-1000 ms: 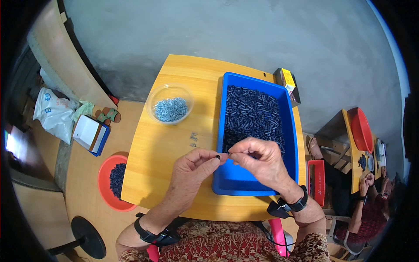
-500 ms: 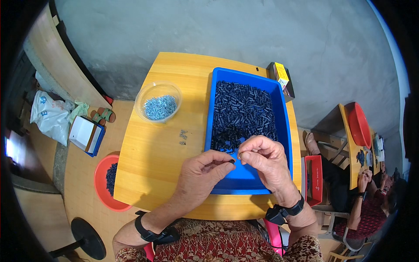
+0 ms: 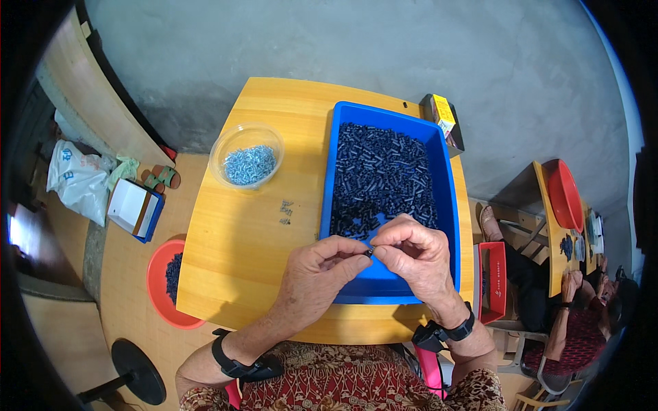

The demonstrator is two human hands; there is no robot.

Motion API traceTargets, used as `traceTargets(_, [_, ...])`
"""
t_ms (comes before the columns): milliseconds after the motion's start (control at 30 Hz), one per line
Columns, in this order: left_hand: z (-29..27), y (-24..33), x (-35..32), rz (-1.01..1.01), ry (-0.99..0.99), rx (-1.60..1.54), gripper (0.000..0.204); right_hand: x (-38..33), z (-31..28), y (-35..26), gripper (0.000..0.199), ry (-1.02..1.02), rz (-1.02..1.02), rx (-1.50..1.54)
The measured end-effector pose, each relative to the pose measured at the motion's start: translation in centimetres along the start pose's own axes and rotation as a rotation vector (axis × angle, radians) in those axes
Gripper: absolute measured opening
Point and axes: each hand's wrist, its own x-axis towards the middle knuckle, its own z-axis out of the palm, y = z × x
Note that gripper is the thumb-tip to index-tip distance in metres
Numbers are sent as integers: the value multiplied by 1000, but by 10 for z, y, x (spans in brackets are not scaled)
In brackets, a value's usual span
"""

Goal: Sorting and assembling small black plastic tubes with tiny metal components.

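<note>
Above the near end of a blue tray [image 3: 327, 205], my two hands meet fingertip to fingertip. My left hand [image 3: 319, 270] pinches a small black cylindrical piece [image 3: 369, 253] between thumb and forefinger. Thumb and forefinger of my right hand [image 3: 415, 255] are closed at the end of that piece; whatever they pinch is hidden now. Many black pieces [image 3: 384, 164] of the same kind fill the far part of the tray. Left of it on the table, a few small metal screws [image 3: 285, 209] lie loose, near a clear round tub [image 3: 216, 154] of silvery screws [image 3: 250, 165].
The yellow wooden table [image 3: 233, 267] backs toward a grey wall. A yellow box [image 3: 444, 115] stands at its far right corner. On the floor at left sits a red basin [image 3: 156, 284] of black pieces. A red crate [image 3: 498, 281] and a seated person [image 3: 565, 339] are at right.
My right hand has moved slightly left, closing the small gap to the black piece in my left hand. A small shiny item at my right fingertips earlier is now hidden.
</note>
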Motion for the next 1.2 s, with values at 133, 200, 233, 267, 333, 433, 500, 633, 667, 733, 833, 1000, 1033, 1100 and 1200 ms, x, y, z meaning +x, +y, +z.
traceTargets(133, [2,-4,0,41,30,-60,19,-1,1,2,11,24,-53,-104])
traceTargets(200, [2,-4,0,40,29,-61,20,-2,2,4,11,38,-83,-137])
traceTargets(233, [2,-4,1,38,28,-44,20,-2,3,4,11,49,-96,-153])
traceTargets(267, [2,-4,1,36,26,-27,21,-2,4,4,11,60,-110,-168])
traceTargets(333, [2,-5,1,35,22,-20,21,-3,4,6,11,63,-136,-181])
traceTargets(433, [1,-7,1,36,20,-1,21,-5,5,4,11,61,-179,-272])
traceTargets(500, [1,-8,0,39,21,13,21,-5,5,1,12,57,-195,-349])
traceTargets(633, [1,-9,0,43,20,-34,20,-4,3,0,19,-4,-340,-540])
traceTargets(667, [1,-8,-1,48,21,-32,19,-4,2,0,21,-29,-401,-597])
traceTargets(733, [0,-6,0,34,9,-63,18,-5,3,-2,22,-28,-448,-662])
traceTargets(833, [-1,0,1,-14,-8,-140,17,-6,5,-1,27,-16,-496,-740])
traceTargets(1000, [-3,4,-2,-66,-22,-269,16,-4,10,6,37,51,-612,-761])
traceTargets(1033, [-2,5,-3,-55,-21,-278,15,-4,10,6,37,51,-655,-796])
traceTargets(1100, [-1,8,-4,-48,-30,-287,15,-6,10,6,37,65,-671,-813])
traceTargets(1200, [0,9,-4,-82,-40,-284,15,-8,9,5,35,71,-697,-824])
